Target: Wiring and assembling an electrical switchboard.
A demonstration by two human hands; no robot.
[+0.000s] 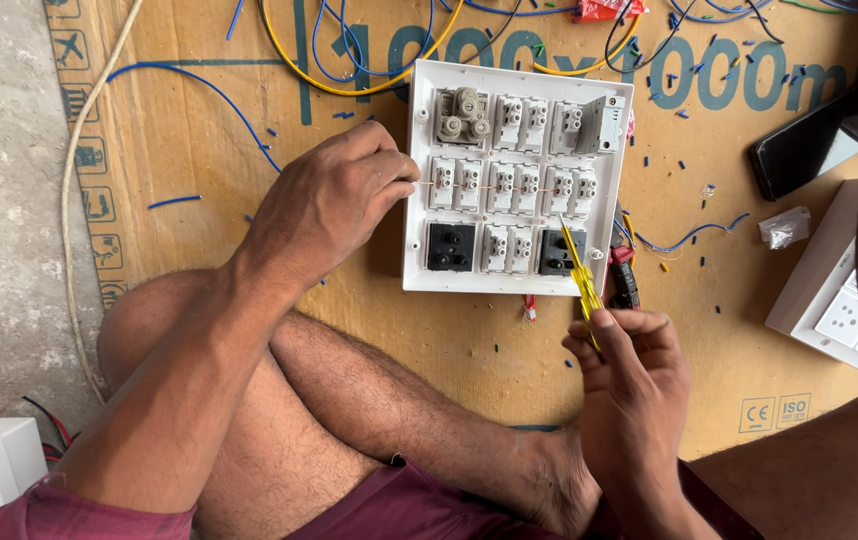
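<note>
**A:** Where's the work sitting?

**B:** The white switch board (pixel 515 178) lies face down on the brown cardboard sheet (pixel 189 150), just above the middle of the view, backs of the switch and socket modules up. A thin bare copper wire (pixel 494 187) runs across its middle row of terminals.

**A:** And the hands?

**B:** The left hand (pixel 334 200) is at nine o'clock of the board, fingertips pinched together on the left end of that copper wire at the board's edge. The right hand (pixel 629 365) is at five o'clock, closed around a yellow-handled screwdriver (pixel 579 275) whose tip reaches the board near the black socket module (pixel 561 252) in the bottom row.

**A:** Which step does that look like?

**B:** I'd judge linking the middle-row terminals: the wire is threaded through and held taut, the tool not yet on those screws.

**A:** What does the next move call for?

**B:** Probably keeping the wire seated and tense while the tip finds a small screw head squarely.

**A:** Around it?

**B:** Yellow and blue wires (pixel 349 70) loop at twelve o'clock, blue insulation scraps (pixel 694 190) lie scattered at three, a dark phone (pixel 809 140) at two, another white plate (pixel 834 290) at four.
</note>
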